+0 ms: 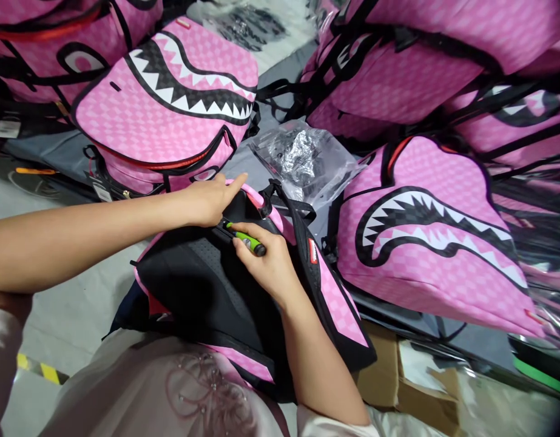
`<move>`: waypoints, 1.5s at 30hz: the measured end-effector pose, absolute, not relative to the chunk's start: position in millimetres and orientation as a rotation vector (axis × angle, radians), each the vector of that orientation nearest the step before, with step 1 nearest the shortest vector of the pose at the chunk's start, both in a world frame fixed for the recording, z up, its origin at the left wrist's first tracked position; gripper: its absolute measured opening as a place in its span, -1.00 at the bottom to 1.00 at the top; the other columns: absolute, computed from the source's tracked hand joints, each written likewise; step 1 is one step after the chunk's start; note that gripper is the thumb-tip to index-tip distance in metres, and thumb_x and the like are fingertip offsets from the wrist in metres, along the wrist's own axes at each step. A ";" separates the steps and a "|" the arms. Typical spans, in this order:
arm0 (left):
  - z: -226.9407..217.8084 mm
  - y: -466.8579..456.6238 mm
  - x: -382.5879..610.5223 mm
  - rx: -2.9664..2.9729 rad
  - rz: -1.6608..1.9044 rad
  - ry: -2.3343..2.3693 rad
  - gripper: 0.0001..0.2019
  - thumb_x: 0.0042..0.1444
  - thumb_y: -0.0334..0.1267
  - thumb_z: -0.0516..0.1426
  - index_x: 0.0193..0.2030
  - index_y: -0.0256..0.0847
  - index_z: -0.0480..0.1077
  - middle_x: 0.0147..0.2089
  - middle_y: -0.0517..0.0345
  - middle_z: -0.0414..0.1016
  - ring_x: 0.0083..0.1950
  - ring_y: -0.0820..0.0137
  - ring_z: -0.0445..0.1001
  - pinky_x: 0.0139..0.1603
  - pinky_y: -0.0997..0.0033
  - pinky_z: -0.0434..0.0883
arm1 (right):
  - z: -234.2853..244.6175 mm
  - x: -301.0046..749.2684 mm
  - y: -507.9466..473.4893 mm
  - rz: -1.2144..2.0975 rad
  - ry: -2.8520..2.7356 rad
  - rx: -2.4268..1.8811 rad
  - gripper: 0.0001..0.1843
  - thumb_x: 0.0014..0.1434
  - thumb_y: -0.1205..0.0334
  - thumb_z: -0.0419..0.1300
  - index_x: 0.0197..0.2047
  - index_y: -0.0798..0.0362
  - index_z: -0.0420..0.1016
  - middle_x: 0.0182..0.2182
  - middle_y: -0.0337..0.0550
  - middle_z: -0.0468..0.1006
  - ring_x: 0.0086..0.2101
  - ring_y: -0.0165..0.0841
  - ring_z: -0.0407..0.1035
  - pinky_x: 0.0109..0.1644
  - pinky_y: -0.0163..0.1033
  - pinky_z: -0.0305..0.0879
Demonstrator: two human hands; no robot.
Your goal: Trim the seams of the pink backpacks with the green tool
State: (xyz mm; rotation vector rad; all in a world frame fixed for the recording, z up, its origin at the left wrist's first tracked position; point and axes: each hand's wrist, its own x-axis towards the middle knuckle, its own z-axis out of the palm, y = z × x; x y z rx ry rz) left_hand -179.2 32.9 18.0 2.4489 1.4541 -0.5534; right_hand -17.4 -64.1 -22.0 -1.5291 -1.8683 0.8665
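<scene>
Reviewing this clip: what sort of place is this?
Probably a bag factory or packing workshop, though no sign confirms it. Matching pink backpacks with toothy-mouth prints crowd the work area, a clear plastic bag lies between them, and yellow-striped tape marks the floor.

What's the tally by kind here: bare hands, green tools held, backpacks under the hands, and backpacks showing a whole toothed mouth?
Hands: 2 (left hand, right hand)
Green tool: 1
Backpack under the hands: 1
Toothed-mouth backpacks: 2 (left backpack, right backpack)
Total: 6
</scene>
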 end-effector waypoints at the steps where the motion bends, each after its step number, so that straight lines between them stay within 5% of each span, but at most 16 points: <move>1: 18.1 32.9 -179.2 2.451 -0.549 1.453 -0.03 0.19 -0.25 0.14 0.56 -0.13 -0.43 0.33 -0.32 0.21 0.10 0.06 0.54 -0.07 0.28 0.47 | -22.2 -16.6 -63.9 0.898 -1.860 -1.519 -0.71 0.24 0.26 0.19 0.00 -0.04 0.62 -0.12 -0.15 0.71 -0.16 -0.24 0.59 0.01 -0.13 0.45; 5: 17.2 33.5 -179.5 2.442 -0.533 1.441 -0.04 0.20 -0.27 0.15 0.56 -0.12 -0.41 0.33 -0.31 0.21 0.11 0.06 0.54 -0.07 0.28 0.48 | -23.4 -12.6 -64.6 0.925 -1.801 -1.518 -0.73 0.23 0.25 0.19 -0.02 -0.03 0.59 -0.10 -0.16 0.70 -0.17 -0.27 0.58 -0.02 -0.18 0.43; 10: 12.9 35.8 -181.3 2.437 -0.495 1.455 -0.03 0.18 -0.26 0.16 0.56 -0.06 -0.40 0.33 -0.27 0.22 0.12 0.08 0.53 -0.04 0.28 0.48 | -22.9 -6.8 -63.5 0.937 -1.749 -1.513 -0.80 0.18 0.15 0.26 -0.13 0.00 0.52 -0.34 -0.24 0.63 -0.37 -0.35 0.51 -0.26 -0.27 0.36; 14: 14.3 36.5 -181.3 2.420 -0.505 1.447 -0.03 0.18 -0.26 0.16 0.56 -0.07 -0.41 0.33 -0.27 0.22 0.15 0.06 0.52 -0.02 0.25 0.49 | -16.4 -0.5 -59.8 1.026 -1.762 -1.464 -0.75 0.17 0.07 0.34 -0.13 0.00 0.58 -0.25 -0.20 0.68 -0.28 -0.30 0.55 -0.18 -0.24 0.39; 24: 5.8 38.1 -184.3 2.482 -0.458 1.419 -0.04 0.19 -0.24 0.17 0.55 -0.12 -0.39 0.27 -0.28 0.26 0.06 0.05 0.56 -0.10 0.26 0.49 | -18.8 -5.1 -54.2 0.922 -1.924 -1.428 -0.75 0.21 0.35 0.22 -0.07 -0.02 0.63 -0.11 -0.16 0.70 -0.10 -0.25 0.57 0.08 -0.09 0.46; 45: 14.0 39.1 -178.0 2.444 -0.603 1.425 -0.04 0.24 -0.28 0.14 0.55 -0.16 -0.47 0.35 -0.38 0.16 0.13 -0.01 0.53 -0.05 0.26 0.48 | -17.1 -13.9 -51.6 0.788 -2.054 -1.389 -0.72 0.21 0.45 0.24 -0.05 0.00 0.63 -0.13 -0.12 0.70 -0.13 -0.24 0.56 0.03 -0.11 0.44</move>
